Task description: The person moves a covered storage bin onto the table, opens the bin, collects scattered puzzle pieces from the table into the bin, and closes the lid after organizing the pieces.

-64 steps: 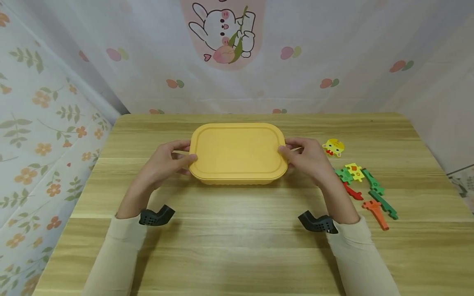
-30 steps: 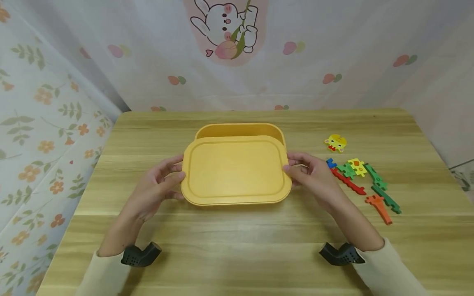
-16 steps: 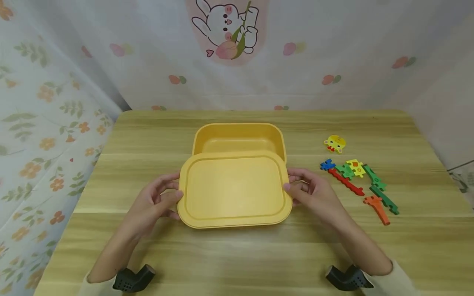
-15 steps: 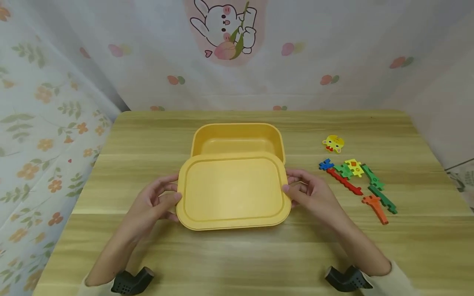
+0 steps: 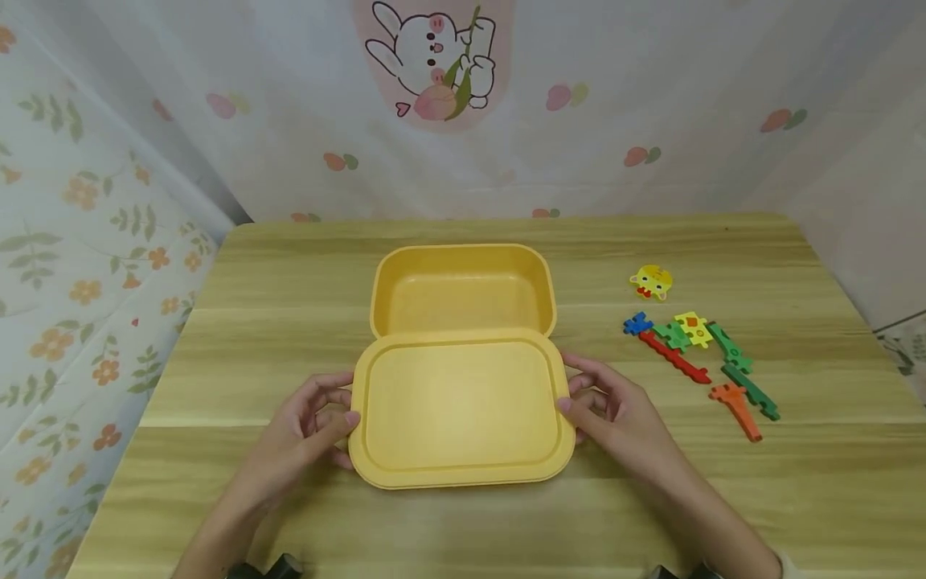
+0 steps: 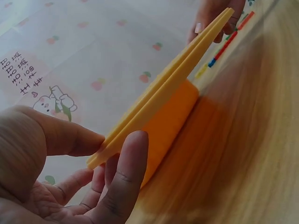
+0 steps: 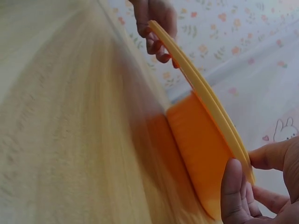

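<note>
Yellow rounded-rectangle smooth plastic lid is held grooved face up, at 6 o'clock of the deep yellow rounded-rectangle plastic box. Long axis of the lid is laid roughly 9-to-3; box is aligned about the same. Box's near rim is overlapped by the lid; whether they touch can't be told.

Lid's 9 o'clock short edge is pinched by the left hand, 3 o'clock edge by the right hand; thumbs on top.

Box interior is seen only from the head; nothing is seen in the visible part. From both wrists the lid is seen edge-on, clear of the wood-grain table, with a stepped rim and the box's outer wall exposed below. Printed characters beside the cloth's rabbit are shown only by left wrist.

Flat jigsaw-edged puzzle pieces (red, blue, green, yellow, orange) are scattered around the box's 3 to 4 o'clock, plus a yellow animal-head piece.
</note>
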The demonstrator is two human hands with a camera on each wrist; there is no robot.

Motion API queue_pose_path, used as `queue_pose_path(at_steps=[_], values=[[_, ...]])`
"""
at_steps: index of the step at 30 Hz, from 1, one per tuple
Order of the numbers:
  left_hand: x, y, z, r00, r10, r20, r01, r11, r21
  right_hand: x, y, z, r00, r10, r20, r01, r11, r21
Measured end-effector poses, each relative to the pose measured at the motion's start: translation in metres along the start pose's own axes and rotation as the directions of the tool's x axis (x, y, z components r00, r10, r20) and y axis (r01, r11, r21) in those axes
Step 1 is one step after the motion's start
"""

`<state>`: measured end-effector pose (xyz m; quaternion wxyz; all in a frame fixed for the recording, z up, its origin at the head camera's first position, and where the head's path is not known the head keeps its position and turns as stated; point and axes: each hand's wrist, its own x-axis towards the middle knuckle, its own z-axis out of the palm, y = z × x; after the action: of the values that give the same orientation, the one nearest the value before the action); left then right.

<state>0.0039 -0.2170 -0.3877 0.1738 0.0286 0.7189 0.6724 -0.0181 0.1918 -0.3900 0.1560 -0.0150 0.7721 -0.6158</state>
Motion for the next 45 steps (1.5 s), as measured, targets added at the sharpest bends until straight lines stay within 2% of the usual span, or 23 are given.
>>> queue_pose_path(at_steps=[3, 10, 19, 23, 31, 38, 45], values=[[-0.004, -0.003, 0.002, 1.000, -0.019, 0.014, 0.019, 1.000, 0.002, -0.004, 0.004, 0.001, 1.000, -0.006, 0.001, 0.006, 1.000, -0.009], [-0.008, -0.010, 0.003, 0.999, -0.001, 0.049, 0.004, 0.999, -0.045, -0.014, 0.010, 0.002, 1.000, -0.018, -0.014, 0.017, 0.999, -0.028], [-0.008, -0.013, 0.007, 0.990, -0.059, 0.127, 0.062, 0.998, -0.024, -0.029, 0.019, 0.002, 1.000, -0.004, -0.014, 0.004, 1.000, -0.015], [-0.007, -0.018, 0.010, 0.986, -0.083, 0.143, 0.087, 0.996, -0.017, -0.030, 0.024, 0.002, 0.999, 0.035, -0.012, -0.036, 0.999, -0.015], [-0.001, -0.022, 0.016, 0.986, -0.127, 0.103, 0.127, 0.992, 0.008, -0.030, 0.028, 0.001, 0.996, 0.087, -0.025, -0.088, 0.995, -0.054], [-0.002, -0.018, 0.022, 0.990, -0.136, 0.036, 0.130, 0.983, 0.130, -0.028, 0.030, 0.001, 0.998, 0.058, -0.039, -0.062, 0.990, -0.126], [-0.001, -0.014, 0.032, 0.978, -0.167, -0.127, 0.195, 0.947, 0.256, -0.025, 0.027, 0.002, 0.998, 0.037, -0.046, -0.046, 0.976, -0.212]])
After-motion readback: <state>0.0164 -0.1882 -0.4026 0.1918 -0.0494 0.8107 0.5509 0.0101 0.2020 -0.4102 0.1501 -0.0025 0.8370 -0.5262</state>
